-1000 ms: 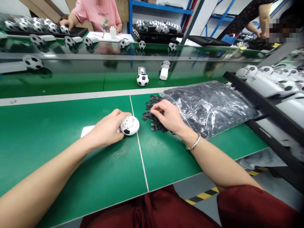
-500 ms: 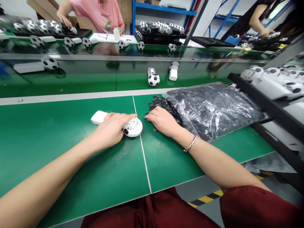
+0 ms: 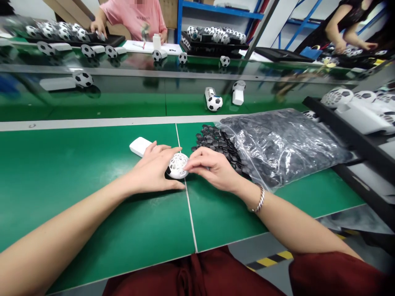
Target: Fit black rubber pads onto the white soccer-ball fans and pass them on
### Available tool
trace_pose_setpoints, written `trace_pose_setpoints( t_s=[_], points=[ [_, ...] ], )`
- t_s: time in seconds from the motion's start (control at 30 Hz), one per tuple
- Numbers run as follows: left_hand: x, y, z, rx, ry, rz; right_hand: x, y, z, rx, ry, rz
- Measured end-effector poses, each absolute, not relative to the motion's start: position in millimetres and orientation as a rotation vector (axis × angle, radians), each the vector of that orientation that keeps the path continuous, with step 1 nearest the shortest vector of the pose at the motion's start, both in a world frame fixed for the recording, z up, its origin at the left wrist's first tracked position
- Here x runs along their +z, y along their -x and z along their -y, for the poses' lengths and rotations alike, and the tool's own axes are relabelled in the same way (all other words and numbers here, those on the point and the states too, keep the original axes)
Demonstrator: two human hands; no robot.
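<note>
A white handheld device with a soccer-ball-patterned head (image 3: 178, 165) lies on the green worktable (image 3: 92, 230). Its head has a white openwork top, and the white handle shows past my fingers at the far left. My left hand (image 3: 154, 166) spans the device, thumb and fingers on either side of the head, holding it in place. At the head's right edge my right hand (image 3: 210, 166) is closed in a pinch; whatever its fingertips hold is hidden. Just behind the right hand is a pile of small black pieces (image 3: 212, 137), spilling from a clear plastic bag (image 3: 284, 144).
A black tray (image 3: 348, 135) with more white devices stands at the right. Beyond the white ledge, a green conveyor (image 3: 132, 98) carries several similar devices. Across it, a person in a pink shirt (image 3: 135, 18) works beside a tray of ball heads; another person stands at upper right.
My right hand has left the black pieces and come left to the ball head, fingers now pinched. My left thumb now shows, spread along the near side. Devices on the conveyor appear further right.
</note>
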State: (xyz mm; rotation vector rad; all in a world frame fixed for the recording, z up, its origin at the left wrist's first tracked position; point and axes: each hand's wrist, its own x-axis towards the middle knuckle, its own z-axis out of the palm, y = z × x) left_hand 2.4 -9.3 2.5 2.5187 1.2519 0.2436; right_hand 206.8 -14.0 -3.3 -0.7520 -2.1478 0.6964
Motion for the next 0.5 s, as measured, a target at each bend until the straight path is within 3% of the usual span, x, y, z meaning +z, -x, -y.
trace_pose_setpoints(
  t_s=[0.5],
  points=[
    [-1,-9,17,0.339,-2.532,-1.174,-6,-202,26,0.626,0.796,2.188]
  ],
)
